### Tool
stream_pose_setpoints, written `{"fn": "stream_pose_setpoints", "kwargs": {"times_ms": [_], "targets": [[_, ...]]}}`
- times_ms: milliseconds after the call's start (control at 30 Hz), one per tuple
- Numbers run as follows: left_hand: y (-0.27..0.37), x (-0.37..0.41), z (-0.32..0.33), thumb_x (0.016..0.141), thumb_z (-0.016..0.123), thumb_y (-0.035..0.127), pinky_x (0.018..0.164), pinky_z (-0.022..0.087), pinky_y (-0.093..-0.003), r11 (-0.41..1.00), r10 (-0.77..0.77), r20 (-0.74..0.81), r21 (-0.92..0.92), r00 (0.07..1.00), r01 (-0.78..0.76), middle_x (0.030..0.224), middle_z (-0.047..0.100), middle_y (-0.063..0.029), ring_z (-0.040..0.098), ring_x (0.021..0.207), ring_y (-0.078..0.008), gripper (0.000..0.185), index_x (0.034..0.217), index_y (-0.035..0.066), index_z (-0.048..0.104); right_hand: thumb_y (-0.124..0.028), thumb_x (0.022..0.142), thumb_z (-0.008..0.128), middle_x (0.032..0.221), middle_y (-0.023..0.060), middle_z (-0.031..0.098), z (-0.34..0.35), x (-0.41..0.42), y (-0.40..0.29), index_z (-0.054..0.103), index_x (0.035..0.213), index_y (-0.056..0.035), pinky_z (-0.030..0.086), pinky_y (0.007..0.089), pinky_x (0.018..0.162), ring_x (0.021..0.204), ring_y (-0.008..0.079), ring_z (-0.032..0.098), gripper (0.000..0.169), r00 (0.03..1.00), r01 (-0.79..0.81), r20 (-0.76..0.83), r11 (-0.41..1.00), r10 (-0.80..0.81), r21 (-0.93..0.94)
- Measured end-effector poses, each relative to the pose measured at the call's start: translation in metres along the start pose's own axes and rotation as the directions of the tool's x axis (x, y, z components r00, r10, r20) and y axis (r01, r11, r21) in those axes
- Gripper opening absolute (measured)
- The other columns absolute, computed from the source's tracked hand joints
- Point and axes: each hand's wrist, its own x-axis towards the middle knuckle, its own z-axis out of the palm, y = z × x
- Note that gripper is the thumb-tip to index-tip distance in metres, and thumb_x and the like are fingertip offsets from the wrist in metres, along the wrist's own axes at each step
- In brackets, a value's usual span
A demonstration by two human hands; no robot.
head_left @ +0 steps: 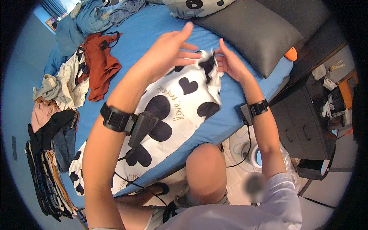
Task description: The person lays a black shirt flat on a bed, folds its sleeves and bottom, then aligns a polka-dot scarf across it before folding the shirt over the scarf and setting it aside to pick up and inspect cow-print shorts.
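A white fabric with black mouse-head and heart prints point(184, 106) and cursive writing lies stretched along the bed in front of me. Its far end is bunched and slightly raised. Over that end my left hand point(172, 50) is held with its thumb up and fingers apart, the fingertips at or just above the cloth. My right hand point(231, 63) faces it from the other side, fingers spread beside the bunched corner; whether they touch it cannot be told. Neither hand is closed around the fabric. The near end of the cloth passes partly behind my left forearm.
Loose clothes, among them a rust-red garment point(102, 66), heap along the bed's left side above a stack of folded clothes point(47, 181). A dark grey cushion point(253, 37) lies at the back right of the blue bed sheet point(138, 54). Dark drawers point(299, 123) stand to the right.
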Motion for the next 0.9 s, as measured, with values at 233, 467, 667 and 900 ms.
{"fn": "stream_pose_setpoints", "kwargs": {"times_ms": [233, 467, 667, 900], "targets": [[-0.098, -0.043, -0.167, 0.100, 0.064, 0.033, 0.080, 0.051, -0.0314, 0.478, 0.135, -0.164, 0.875, 0.977, 0.081, 0.092, 0.070, -0.0091, 0.065, 0.087, -0.0152, 0.034, 0.108, 0.000, 0.066, -0.032, 0.079, 0.087, 0.098, 0.0097, 0.068, 0.009, -0.013, 0.013, 0.062, 0.126, -0.0003, 0.050, 0.0292, 0.079, 0.087, 0.0173, 0.063, 0.062, 0.969, 0.133, -0.103, 0.829, -0.223, -0.543], [-0.130, -0.103, -0.188, 0.093, 0.074, 0.025, 0.080, 0.047, -0.0282, 0.639, 0.062, -0.105, 0.768, 0.992, 0.041, 0.103, 0.056, -0.0043, 0.054, 0.089, -0.0137, 0.023, 0.104, 0.006, 0.065, -0.010, 0.081, 0.082, 0.075, -0.0011, 0.057, 0.007, -0.026, -0.005, 0.069, 0.109, -0.0012, 0.045, 0.0281, 0.065, 0.069, 0.0095, 0.052, 0.033, 0.975, 0.101, -0.044, 0.611, -0.219, -0.785], [-0.123, -0.112, -0.183, 0.090, 0.078, 0.026, 0.079, 0.046, -0.0273, 0.607, -0.081, -0.123, 0.781, 0.989, 0.147, 0.103, 0.055, -0.0043, 0.052, 0.086, -0.0131, 0.028, 0.105, 0.007, 0.063, -0.006, 0.085, 0.079, 0.084, 0.0004, 0.071, 0.020, -0.013, -0.021, 0.071, 0.101, -0.0002, 0.047, 0.0208, 0.071, 0.078, 0.0061, 0.062, 0.019, 0.967, 0.114, -0.119, 0.801, -0.226, -0.588], [-0.126, -0.119, -0.185, 0.090, 0.078, 0.029, 0.073, 0.045, -0.0292, 0.669, 0.049, -0.035, 0.743, 0.998, -0.006, 0.101, 0.055, -0.0035, 0.051, 0.083, -0.0134, 0.028, 0.100, 0.007, 0.063, -0.017, 0.085, 0.083, 0.079, -0.0037, 0.064, 0.010, 0.045, -0.011, 0.073, 0.087, -0.0028, 0.043, 0.0243, 0.065, 0.071, 0.0063, 0.053, 0.018, 0.959, 0.233, 0.015, 0.753, -0.284, -0.615]]}}
